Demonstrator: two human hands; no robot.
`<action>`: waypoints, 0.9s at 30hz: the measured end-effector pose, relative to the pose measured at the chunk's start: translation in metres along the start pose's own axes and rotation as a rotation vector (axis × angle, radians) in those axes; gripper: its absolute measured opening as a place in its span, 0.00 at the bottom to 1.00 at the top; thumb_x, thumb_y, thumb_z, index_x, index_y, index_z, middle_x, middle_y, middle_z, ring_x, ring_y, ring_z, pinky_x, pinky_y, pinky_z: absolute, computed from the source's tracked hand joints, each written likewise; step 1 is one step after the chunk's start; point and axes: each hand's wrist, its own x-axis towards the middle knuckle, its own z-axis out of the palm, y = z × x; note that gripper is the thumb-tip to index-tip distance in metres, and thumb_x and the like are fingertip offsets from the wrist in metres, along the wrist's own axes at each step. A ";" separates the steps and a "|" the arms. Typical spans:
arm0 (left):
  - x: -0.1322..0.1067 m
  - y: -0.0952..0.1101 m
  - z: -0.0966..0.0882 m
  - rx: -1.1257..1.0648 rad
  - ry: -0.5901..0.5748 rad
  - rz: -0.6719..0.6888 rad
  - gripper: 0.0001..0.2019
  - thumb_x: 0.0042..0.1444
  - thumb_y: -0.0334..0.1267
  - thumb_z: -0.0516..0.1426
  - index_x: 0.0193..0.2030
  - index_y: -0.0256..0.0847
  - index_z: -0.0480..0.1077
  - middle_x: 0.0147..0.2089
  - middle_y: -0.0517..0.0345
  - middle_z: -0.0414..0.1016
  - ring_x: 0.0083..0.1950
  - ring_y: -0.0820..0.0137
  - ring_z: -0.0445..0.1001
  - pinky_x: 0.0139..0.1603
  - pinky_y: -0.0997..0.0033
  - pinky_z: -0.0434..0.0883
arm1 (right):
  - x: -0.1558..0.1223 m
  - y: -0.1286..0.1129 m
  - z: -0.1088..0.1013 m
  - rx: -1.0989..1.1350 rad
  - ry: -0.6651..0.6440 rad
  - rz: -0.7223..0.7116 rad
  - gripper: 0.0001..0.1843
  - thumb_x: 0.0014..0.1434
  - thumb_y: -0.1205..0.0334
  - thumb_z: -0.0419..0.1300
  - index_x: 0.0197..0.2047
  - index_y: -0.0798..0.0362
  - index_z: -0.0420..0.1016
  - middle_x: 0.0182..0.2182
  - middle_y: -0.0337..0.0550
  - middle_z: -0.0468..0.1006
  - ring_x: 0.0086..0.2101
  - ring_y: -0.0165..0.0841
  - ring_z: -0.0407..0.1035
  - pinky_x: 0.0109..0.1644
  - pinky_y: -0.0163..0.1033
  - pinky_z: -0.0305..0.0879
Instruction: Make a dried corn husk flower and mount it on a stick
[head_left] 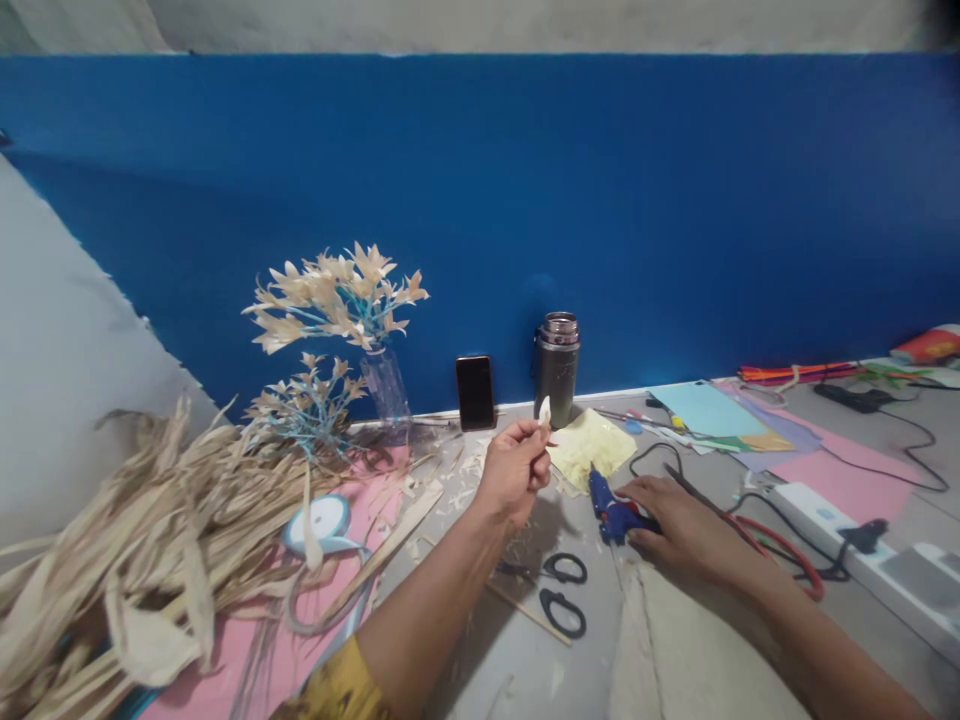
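My left hand (514, 468) is raised above the table, fingers pinched on a small pale husk petal (544, 410) that points upward. My right hand (679, 520) rests low on the table, its fingers closed around the handle of a blue glue gun (609, 505) whose nozzle points toward a yellow paper sheet (592, 445). Black-handled scissors (562, 590) lie on the table just below my left hand. A thin stick lies beside them.
A heap of dried husk strips (142, 540) fills the left, with a blue ribbon spool (324, 518). Husk flowers in a clear vase (386, 385), a phone (475, 392) and a steel flask (556, 368) stand by the blue wall. Coloured papers (712, 410), cables and a power strip (832, 515) lie right.
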 end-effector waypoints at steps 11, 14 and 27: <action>-0.007 -0.008 0.005 0.419 -0.090 0.236 0.06 0.50 0.37 0.63 0.31 0.38 0.71 0.24 0.65 0.69 0.18 0.81 0.57 0.20 0.77 0.54 | 0.049 -0.082 -0.057 0.559 0.252 0.081 0.14 0.57 0.51 0.60 0.28 0.51 0.78 0.26 0.39 0.77 0.29 0.34 0.67 0.31 0.38 0.59; -0.008 -0.010 0.004 0.603 -0.122 0.316 0.03 0.52 0.34 0.60 0.30 0.38 0.73 0.22 0.65 0.68 0.20 0.78 0.59 0.24 0.76 0.58 | 0.052 -0.078 -0.049 0.743 0.115 0.146 0.11 0.51 0.53 0.64 0.26 0.52 0.76 0.23 0.37 0.75 0.26 0.31 0.64 0.30 0.37 0.56; -0.013 -0.027 0.001 0.940 -0.157 0.426 0.07 0.55 0.30 0.56 0.30 0.41 0.74 0.29 0.61 0.74 0.32 0.71 0.68 0.35 0.72 0.62 | 0.053 -0.056 -0.029 0.979 -0.081 0.223 0.12 0.41 0.65 0.70 0.30 0.52 0.73 0.20 0.32 0.72 0.24 0.28 0.63 0.28 0.34 0.53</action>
